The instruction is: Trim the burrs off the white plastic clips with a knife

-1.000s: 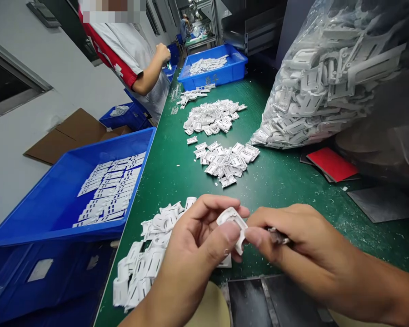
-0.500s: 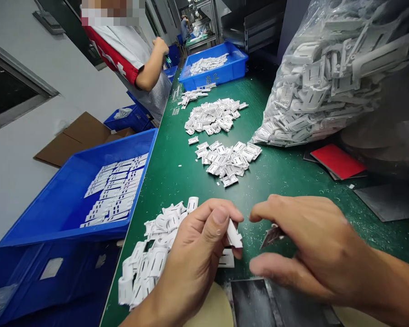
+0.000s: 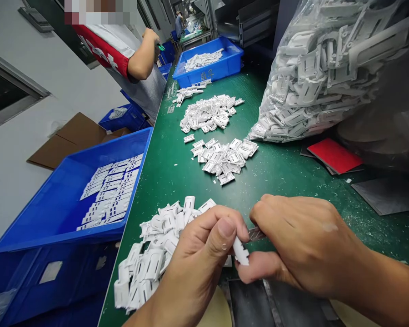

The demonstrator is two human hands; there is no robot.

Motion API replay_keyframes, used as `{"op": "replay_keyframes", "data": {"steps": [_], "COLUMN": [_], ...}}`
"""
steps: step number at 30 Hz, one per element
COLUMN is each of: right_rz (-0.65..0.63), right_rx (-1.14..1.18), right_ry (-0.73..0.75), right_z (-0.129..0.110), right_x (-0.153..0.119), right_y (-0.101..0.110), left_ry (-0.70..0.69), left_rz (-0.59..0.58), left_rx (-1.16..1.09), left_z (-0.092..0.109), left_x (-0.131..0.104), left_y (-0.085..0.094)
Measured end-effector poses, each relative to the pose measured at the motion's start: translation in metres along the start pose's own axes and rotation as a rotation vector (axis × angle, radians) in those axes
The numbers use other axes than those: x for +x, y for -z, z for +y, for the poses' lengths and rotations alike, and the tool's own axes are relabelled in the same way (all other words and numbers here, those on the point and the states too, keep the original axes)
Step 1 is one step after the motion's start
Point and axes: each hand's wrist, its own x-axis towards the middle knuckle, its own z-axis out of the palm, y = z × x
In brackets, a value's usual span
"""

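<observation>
A small white plastic part (image 3: 240,252) is pinched between the thumb and fingers of my left hand (image 3: 204,254). My right hand (image 3: 300,240) is curled round a small blade-like metal tool (image 3: 256,234), whose tip is close to the part. The right thumb touches or nearly touches the part's lower end. Most of the tool is hidden by my fingers. Left of my left hand lies a heap of curved white parts (image 3: 153,259). Farther off on the green table (image 3: 160,181) are two piles of flat white parts (image 3: 221,159).
A blue bin (image 3: 64,181) with rows of white parts stands at the left edge. Another blue bin (image 3: 207,70) is at the far end, near a person (image 3: 129,50). A clear bag of parts (image 3: 313,81) and a red sheet (image 3: 334,155) lie right.
My right hand has moved left to the part, bringing the tool beside it, and its fingers have closed in. My left hand still holds the part. The view has shifted slightly.
</observation>
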Motion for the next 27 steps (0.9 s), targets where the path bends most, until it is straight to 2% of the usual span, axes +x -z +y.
{"op": "replay_keyframes", "data": {"steps": [13,20,27], "right_rz": [0.060,0.096,0.123], "right_rx": [-0.093,-0.106,-0.114], "right_ry": [0.022,0.034,0.045], "right_z": [-0.0036,-0.0039,-0.0052], "right_x": [-0.0016,-0.0031,-0.0040], "right_y": [-0.0002,-0.0001,-0.0015], "left_ry": [0.078,0.070,0.083], "left_rz": [-0.006,0.007,-0.016], "left_rx": [-0.083,-0.064,-0.138], "left_z": [0.0004,0.0018,-0.0013], "left_x": [-0.0002,-0.0001,-0.0021], "left_y": [-0.0008,-0.0024,-0.0041]}}
